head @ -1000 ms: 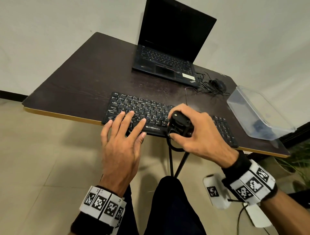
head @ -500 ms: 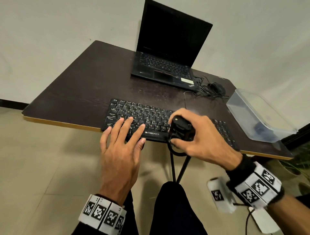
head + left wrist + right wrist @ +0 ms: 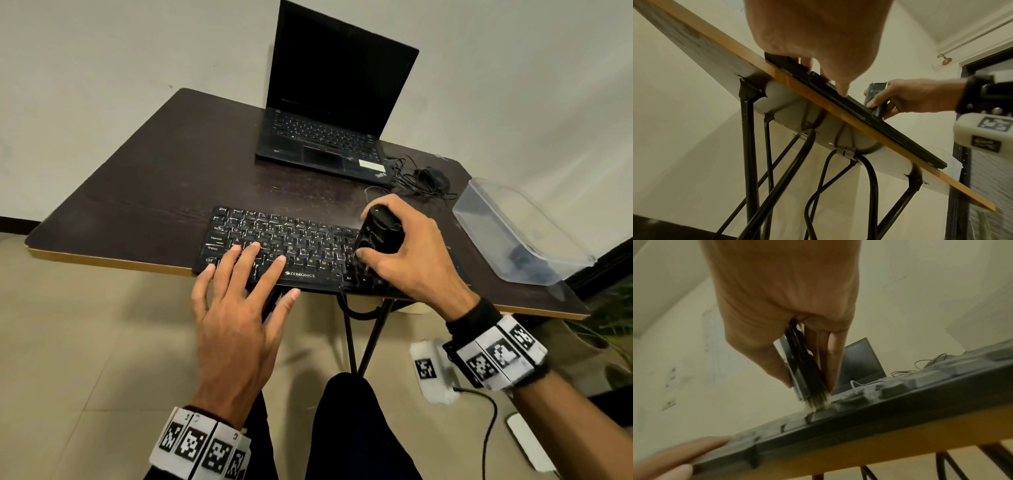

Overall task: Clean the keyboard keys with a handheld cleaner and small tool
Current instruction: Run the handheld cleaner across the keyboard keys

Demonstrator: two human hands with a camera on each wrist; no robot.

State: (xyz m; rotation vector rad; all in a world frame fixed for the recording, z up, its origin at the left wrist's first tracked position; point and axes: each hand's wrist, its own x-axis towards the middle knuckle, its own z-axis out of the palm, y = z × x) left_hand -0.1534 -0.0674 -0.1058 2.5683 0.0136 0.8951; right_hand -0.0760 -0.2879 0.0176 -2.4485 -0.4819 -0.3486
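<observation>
A black keyboard [image 3: 294,245] lies along the near edge of the dark table [image 3: 144,192]. My right hand [image 3: 404,255] grips a black handheld cleaner [image 3: 378,231] upright over the keyboard's right part. In the right wrist view the cleaner's brush tip [image 3: 819,400] presses onto the keys [image 3: 890,387] near the front edge. My left hand [image 3: 239,291] lies flat with straight, spread fingers on the keyboard's lower left keys and holds it steady. From the left wrist view, the keyboard's front edge [image 3: 849,104] shows with my thumb [image 3: 841,84] against it.
A black open laptop [image 3: 332,113] stands at the back of the table, with a mouse and tangled cable [image 3: 428,180] to its right. A clear plastic container [image 3: 513,233] sits at the right end. Black folding legs [image 3: 748,146] run under the table.
The right hand has carried the cleaner rightward and a little farther back over the keyboard. The left hand stays on the lower left keys.
</observation>
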